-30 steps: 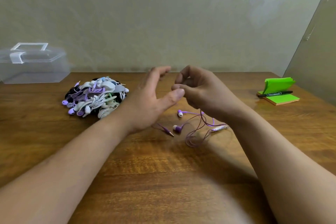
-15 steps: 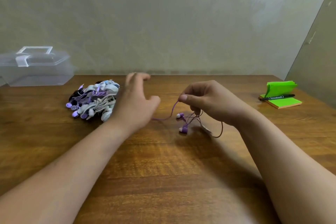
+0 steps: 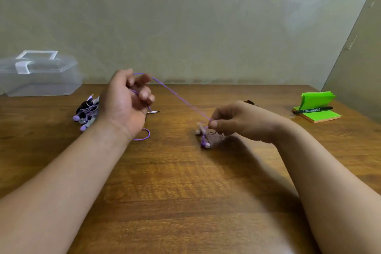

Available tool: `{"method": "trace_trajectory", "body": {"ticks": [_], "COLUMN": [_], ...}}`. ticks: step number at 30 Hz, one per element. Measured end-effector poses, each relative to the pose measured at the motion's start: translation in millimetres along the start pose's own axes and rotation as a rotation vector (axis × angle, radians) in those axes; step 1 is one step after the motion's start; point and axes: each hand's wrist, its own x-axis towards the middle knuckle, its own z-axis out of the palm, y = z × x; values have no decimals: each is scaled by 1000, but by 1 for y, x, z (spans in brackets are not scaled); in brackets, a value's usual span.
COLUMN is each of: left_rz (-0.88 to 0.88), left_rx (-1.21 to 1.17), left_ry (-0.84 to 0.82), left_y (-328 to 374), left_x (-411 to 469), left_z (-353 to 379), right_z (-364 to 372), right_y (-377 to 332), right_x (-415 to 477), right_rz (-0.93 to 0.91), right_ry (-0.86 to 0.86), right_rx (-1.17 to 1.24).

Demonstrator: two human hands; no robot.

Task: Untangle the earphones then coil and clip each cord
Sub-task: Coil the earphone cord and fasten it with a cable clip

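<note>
Cord (image 3: 181, 99), purple, 1 pair: stretched above the table (image 3: 185, 181) from my left hand (image 3: 125, 101), fingers (image 3: 144, 95) curled round it, to my right hand (image 3: 237, 121), pinching it beside the buds (image 3: 205, 144). Coiling hardly begun, I judge, no clip on; heap (image 3: 86, 113) by my left wrist, progress unclear.

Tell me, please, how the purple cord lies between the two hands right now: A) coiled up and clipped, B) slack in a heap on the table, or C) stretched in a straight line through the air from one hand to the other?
C: the purple cord runs straight through the air from the raised left hand, where it loops around the fingers, down to the right hand, which pinches it just above the earbuds.
</note>
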Motion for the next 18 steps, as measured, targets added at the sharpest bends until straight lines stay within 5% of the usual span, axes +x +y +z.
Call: {"method": "trace_trajectory", "body": {"ticks": [4,10,18], "left_rz": [31,165,497], "left_rx": [65,388,424], "left_ry": [-2,-135,-34], "left_y": [-1,-19,-14], "left_x": [-1,-10,-11], "left_z": [-7,1,2], "right_z": [3,5,-3], "right_y": [4,-20,14], "right_x": [3,2,8], "right_rz": [69,-61,273], "right_ry": [196,403,535], "right_rx": [-111,526,-65]}}
